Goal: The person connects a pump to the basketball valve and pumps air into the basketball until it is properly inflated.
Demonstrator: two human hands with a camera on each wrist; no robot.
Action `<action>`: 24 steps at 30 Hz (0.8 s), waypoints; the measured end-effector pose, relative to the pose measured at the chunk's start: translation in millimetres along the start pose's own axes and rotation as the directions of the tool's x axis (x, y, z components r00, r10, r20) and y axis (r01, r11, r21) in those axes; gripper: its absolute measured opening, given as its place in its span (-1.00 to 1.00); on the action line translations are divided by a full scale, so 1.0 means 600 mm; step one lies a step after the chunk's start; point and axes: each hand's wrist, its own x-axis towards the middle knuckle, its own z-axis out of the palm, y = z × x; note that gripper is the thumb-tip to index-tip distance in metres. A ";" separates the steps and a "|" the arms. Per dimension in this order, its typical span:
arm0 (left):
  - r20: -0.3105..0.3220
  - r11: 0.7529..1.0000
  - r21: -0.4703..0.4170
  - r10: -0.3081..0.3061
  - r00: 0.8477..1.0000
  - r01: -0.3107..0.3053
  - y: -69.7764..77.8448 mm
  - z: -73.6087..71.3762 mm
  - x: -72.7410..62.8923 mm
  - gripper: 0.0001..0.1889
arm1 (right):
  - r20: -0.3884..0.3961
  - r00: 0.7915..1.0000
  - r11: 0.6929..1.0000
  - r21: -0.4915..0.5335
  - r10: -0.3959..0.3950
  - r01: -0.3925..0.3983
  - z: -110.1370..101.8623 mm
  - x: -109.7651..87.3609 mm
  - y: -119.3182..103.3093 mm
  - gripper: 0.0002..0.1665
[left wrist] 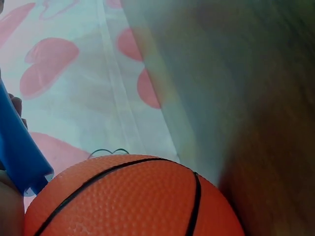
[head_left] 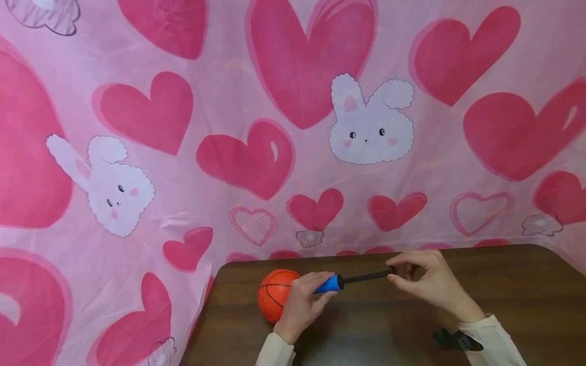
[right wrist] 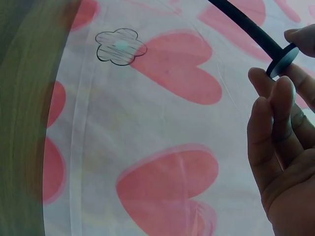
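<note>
A small hand pump with a blue barrel (head_left: pixel 327 285) and a black plunger rod (head_left: pixel 368 276) is held over the table, its rod drawn well out. My left hand (head_left: pixel 299 305) grips the barrel, covering much of it in the head view. At the rod's far end, the thumb and fingers of my right hand (head_left: pixel 432 284) pinch the black disc-shaped handle (right wrist: pixel 283 60). An orange basketball (head_left: pixel 274 292) with black lines sits just left of my left hand, partly behind it. In the left wrist view the barrel's lower end overlaps the edge of the basketball (left wrist: pixel 133 201).
The dark wooden table (head_left: pixel 375 325) has its far edge against a pink cloth backdrop (head_left: pixel 316 168) printed with hearts and rabbits. A black strapped device (head_left: pixel 458 340) is by the right sleeve (head_left: pixel 494 335).
</note>
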 end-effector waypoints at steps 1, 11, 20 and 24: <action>0.003 1.000 0.005 0.007 1.000 -0.007 -0.001 0.000 0.000 -0.52 | 0.003 1.000 1.000 -0.006 0.007 -0.007 -0.001 0.000 0.000 -0.42; 0.027 1.000 -0.009 0.003 1.000 -0.002 0.002 0.003 0.000 -0.53 | 0.026 0.999 0.999 -0.005 0.043 -0.043 -0.010 -0.002 -0.002 -0.39; -0.008 1.000 0.017 0.026 1.000 -0.025 -0.007 0.006 -0.001 -0.55 | 0.000 1.000 0.999 0.045 -0.011 0.011 0.005 -0.002 0.002 -0.38; -0.018 1.000 0.015 0.014 1.000 -0.014 -0.008 0.007 -0.003 -0.54 | 0.011 1.000 0.997 0.078 -0.018 0.017 0.023 -0.001 0.003 -0.40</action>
